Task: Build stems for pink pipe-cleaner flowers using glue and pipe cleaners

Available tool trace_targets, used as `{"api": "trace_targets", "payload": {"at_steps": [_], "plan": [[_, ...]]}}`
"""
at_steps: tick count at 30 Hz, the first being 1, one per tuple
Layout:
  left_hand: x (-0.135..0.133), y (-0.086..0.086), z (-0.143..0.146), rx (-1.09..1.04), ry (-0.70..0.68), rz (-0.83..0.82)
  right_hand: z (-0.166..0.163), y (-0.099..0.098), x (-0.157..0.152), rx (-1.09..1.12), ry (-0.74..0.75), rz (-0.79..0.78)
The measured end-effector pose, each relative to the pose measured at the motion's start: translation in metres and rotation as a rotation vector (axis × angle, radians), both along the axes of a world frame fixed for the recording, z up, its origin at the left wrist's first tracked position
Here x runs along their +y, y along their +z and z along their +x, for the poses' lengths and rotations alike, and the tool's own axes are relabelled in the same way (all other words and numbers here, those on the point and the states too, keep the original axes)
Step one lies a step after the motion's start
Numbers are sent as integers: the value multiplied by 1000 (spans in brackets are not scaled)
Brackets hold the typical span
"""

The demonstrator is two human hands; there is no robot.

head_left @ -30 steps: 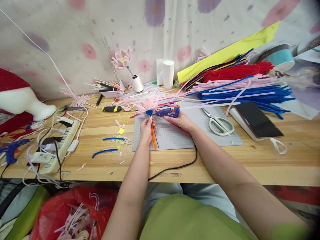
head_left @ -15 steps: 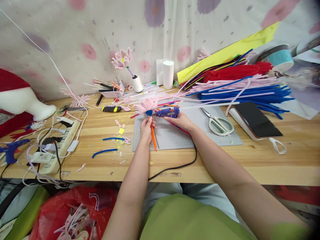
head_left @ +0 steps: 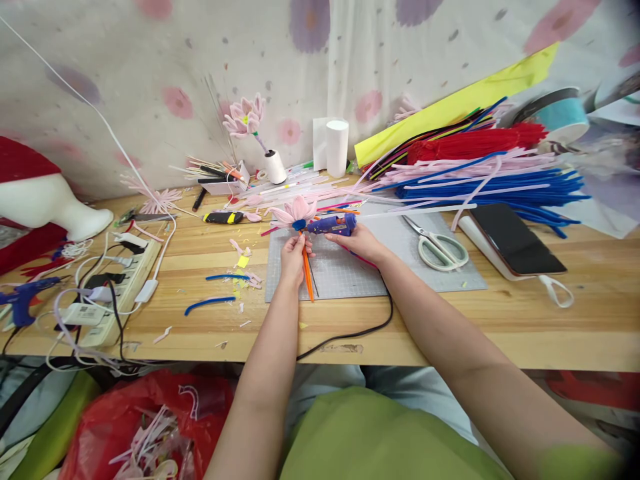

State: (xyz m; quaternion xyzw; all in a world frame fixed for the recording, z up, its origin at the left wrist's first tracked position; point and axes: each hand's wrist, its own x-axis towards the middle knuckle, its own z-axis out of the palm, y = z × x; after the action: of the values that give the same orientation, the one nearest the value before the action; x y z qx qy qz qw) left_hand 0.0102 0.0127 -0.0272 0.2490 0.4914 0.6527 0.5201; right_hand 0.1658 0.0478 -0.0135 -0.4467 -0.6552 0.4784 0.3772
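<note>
My left hand [head_left: 296, 255] pinches the stem of a pink pipe-cleaner flower [head_left: 293, 212] just under its blue base [head_left: 299, 225]. Orange pipe cleaners [head_left: 307, 277] and a thin dark wire hang down below the fingers. In my right hand [head_left: 361, 243] is a dark blue glue gun [head_left: 333, 225], lying sideways with its nozzle at the flower's blue base; whether the tip touches cannot be made out. A long whitish glue stick [head_left: 420, 210] pokes out of its rear. Its black cord [head_left: 370, 331] curves over the table edge. Both hands are above a grey cutting mat [head_left: 350, 283].
Scissors [head_left: 443, 252] lie on the mat's right, beside a phone [head_left: 517, 240]. Bundles of blue pipe cleaners [head_left: 490, 190] fill the back right. A finished pink flower [head_left: 246, 119] stands in a thread spool [head_left: 275, 167]. A power strip [head_left: 123, 293] and second glue gun [head_left: 25, 300] are left.
The glue gun has shifted very slightly left, its nozzle closer to the flower's blue base. My left hand keeps its hold on the stem.
</note>
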Motion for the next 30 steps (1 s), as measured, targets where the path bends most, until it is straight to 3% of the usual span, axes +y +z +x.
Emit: {"api": "trace_targets", "payload": {"at_steps": [17,23,30], "plan": [[0,0,-2,-23,-18,2,4,-2,1,75,41,-2],[-1,2,-2,-38,-30,9,6,-3,2,10,10,-11],[-1,3,-4,-80,-41,13,6,4,-1,66,30,1]]}}
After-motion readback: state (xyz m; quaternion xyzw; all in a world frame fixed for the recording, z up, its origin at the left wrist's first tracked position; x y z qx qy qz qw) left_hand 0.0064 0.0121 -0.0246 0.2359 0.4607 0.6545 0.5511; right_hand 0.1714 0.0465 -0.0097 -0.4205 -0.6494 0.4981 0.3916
